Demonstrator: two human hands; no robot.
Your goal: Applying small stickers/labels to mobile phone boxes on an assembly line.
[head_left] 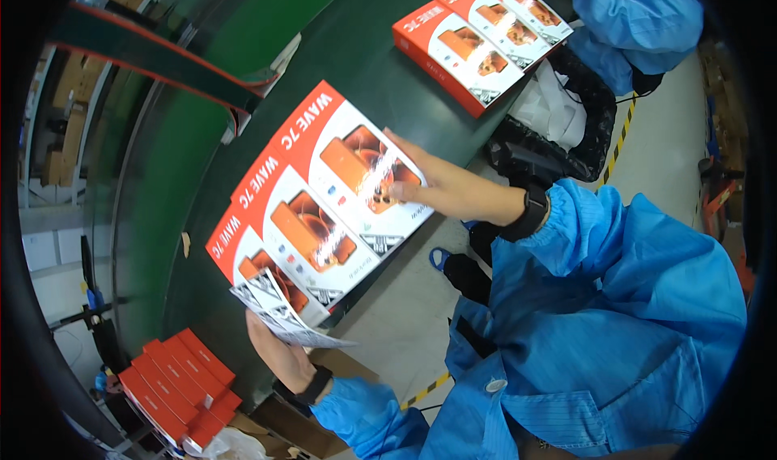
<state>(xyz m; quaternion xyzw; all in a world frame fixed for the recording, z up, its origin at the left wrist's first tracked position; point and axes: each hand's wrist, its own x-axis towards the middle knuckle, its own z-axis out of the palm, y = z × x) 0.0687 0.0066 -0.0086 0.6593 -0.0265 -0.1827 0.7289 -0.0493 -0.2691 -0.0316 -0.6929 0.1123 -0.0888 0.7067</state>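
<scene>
Three red-and-white phone boxes stand side by side in a row above the green work surface: a left box (pixel 231 248), a middle box (pixel 295 217) and a right box (pixel 336 148). My right hand (pixel 429 183) is closed on the right box, thumb across its printed face and fingers behind its edge. At the lower left, my left hand (pixel 275 348) is closed on a curled sheet of black-and-white printed labels (pixel 279 313), which overlaps the left box's lower corner. Most of the left fingers are hidden behind the sheet.
More phone boxes (pixel 477 43) lie in a row at the far right of the green work surface (pixel 380 79). A black-lined bin (pixel 595 108) holds white waste paper. Stacked red boxes (pixel 174 387) sit lower left. Another person's blue sleeve (pixel 639 19) shows at the top right.
</scene>
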